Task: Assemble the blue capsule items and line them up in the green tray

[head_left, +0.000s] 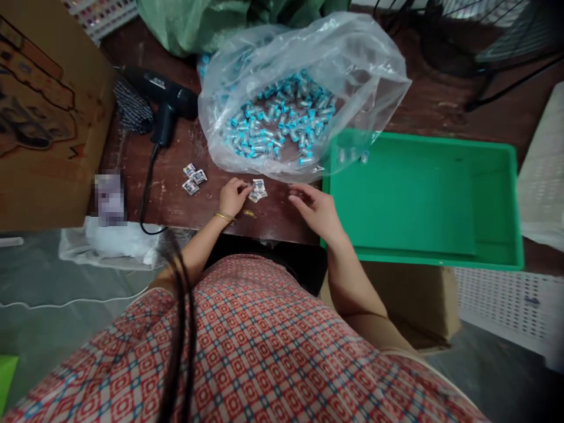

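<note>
L hand [232,198] is at the small pile of printed slips [258,188] on the table [275,220], near side, roughly mid-scene. Its thumb & forefinger tips come close together right at the pile's left edge; can't tell if they're pinching a slip or just touching. Other fingers curled in. R hand [315,210] is to the right of the pile, well apart from it: thumb & fingers bent, w/ a gap btwn them, nothing seen in the grip. So the slips lie btwn the two hands, much closer to L.

A second group of slips [192,179] lies further left, apart from L hand. Far side of the pile: clear plastic bag [365,56], mouth open, w/ lots of small blue-capped bottles [286,120]. Green tub [440,200] on the right, its left edge just beside R hand. Heat gun [165,106] far left, next to a cardboard box [53,129].
</note>
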The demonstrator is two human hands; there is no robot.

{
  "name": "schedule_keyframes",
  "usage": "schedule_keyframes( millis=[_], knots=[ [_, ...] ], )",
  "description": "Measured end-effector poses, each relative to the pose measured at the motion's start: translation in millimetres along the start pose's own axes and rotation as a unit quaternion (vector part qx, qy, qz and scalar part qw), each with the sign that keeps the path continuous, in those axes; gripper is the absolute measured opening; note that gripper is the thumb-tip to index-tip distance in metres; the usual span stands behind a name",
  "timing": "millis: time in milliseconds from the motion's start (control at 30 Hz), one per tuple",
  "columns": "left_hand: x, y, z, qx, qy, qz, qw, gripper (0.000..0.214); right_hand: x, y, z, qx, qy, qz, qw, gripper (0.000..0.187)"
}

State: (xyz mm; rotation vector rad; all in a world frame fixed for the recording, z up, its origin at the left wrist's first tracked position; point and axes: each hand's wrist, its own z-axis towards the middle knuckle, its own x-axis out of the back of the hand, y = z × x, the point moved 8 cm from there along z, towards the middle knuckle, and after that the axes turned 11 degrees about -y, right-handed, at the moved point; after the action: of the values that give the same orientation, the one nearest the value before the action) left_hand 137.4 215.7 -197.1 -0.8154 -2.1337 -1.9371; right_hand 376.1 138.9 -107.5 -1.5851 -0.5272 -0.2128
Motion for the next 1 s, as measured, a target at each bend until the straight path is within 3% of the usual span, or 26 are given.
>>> schedule_keyframes(
  millis=[133, 267, 500, 567, 633, 733, 833, 900, 1000],
  knots=[
    [0.5, -6.4, -12.2, 0.06, -0.034, -0.168, 0.983, 0.026, -44.4, 10.8, 28.6, -0.012, -0.023, 0.05, 0.998, 0.035],
    [-4.6, 5.7, -29.3, 0.082, -0.084, -0.264, 0.957, 0.045, -86.2, 15.6, 58.7, -0.036, -0.07, 0.178, 0.981, 0.047],
    [0.8, 12.1, -39.7, 0.085, -0.103, -0.314, 0.94, 0.048, -101.0, 9.3, 61.6, -0.034, -0.071, 0.196, 0.977, 0.048],
    [-1.7, 10.9, -39.5, 0.086, -0.106, -0.312, 0.94, 0.049, -98.4, 7.4, 60.2, -0.032, -0.081, 0.169, 0.982, 0.044],
    [-3.1, 10.0, -39.6, 0.083, -0.102, -0.308, 0.942, 0.053, -79.9, 4.3, 66.2, -0.008, -0.076, 0.104, 0.992, 0.036],
    [-2.8, 9.3, -41.1, 0.081, -0.099, -0.29, 0.948, 0.056, -21.1, 4.2, 91.3, 0.019, -0.004, -0.086, 0.996, 0.027],
    [-0.4, 9.1, -43.0, 0.085, -0.091, -0.275, 0.953, 0.054, 23.3, 17.9, 130.2, -0.024, 0.025, -0.25, 0.968, 0.028],
    [1.5, 9.3, -43.8, 0.088, -0.08, -0.27, 0.955, 0.053, 23.4, 32.3, 155.7, -0.063, -0.017, -0.297, 0.953, 0.03],
    [4.9, 11.3, -45.4, 0.08, -0.074, -0.262, 0.959, 0.049, -1.3, 48.2, 177.6, -0.091, -0.086, -0.348, 0.929, 0.046]
  ],
)
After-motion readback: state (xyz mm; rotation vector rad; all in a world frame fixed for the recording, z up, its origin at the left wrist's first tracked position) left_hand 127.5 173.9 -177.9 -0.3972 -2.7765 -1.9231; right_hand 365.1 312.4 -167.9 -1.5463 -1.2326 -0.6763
